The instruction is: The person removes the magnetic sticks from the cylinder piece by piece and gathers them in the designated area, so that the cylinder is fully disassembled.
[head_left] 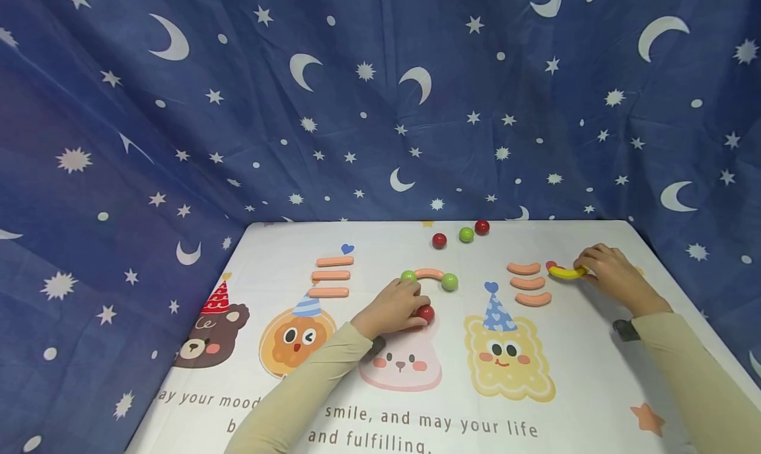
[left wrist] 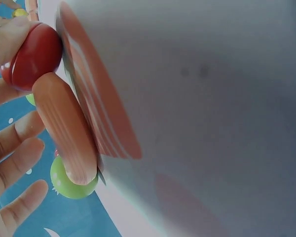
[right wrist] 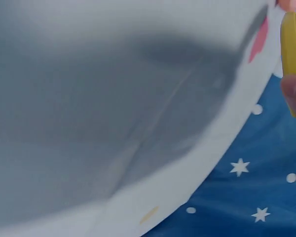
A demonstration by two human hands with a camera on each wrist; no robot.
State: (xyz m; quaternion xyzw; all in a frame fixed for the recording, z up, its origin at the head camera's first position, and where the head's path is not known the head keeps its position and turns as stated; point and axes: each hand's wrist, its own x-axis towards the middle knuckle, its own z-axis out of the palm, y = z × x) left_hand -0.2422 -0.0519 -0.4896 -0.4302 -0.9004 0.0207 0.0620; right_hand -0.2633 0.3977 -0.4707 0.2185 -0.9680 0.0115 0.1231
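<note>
- Yellow curved piece (head_left: pixel 561 273): being pinched by the right hand (head_left: pixel 615 275) at the right of the bench (head_left: pixel 594 375); long axis running left to right in the head view, middle sagging toward the near side, free tip pointing left toward three curved sausages (head_left: pixel 528 283). Right end disappearing under the hand; in the right wrist view the piece is standing near upright, the frame edge cutting its side.
- Red ball (head_left: pixel 425 314): being gripped by the left hand (head_left: pixel 397 305), near mid-bench; round, showing no long axis. The hand is covering its left side; whether it is touching the cloth, one cannot tell.
- Arched sausage (head_left: pixel 429 273): lying beyond the red ball, long axis running left to right, ends bending nearer; two green balls (head_left: pixel 450 282) are flanking it, the left one partly hidden.
- Small red patch (head_left: pixel 551 265): showing behind the yellow tip; print or object, hard to make out.
</note>
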